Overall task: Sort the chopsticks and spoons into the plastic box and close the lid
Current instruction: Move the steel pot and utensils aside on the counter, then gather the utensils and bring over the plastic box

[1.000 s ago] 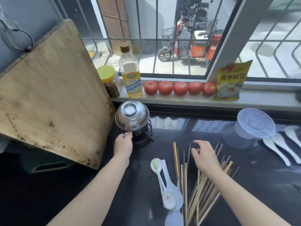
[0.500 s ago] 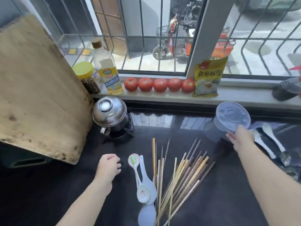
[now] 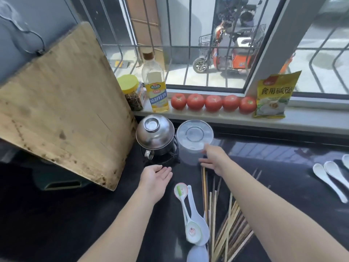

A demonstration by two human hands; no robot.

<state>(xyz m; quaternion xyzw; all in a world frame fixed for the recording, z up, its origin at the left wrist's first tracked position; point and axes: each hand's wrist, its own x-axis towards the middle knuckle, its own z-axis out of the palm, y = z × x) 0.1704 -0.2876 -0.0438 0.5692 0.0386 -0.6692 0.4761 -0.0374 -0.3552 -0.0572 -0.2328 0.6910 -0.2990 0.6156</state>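
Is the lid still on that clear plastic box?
On: the round lid sits flat across the upright box.
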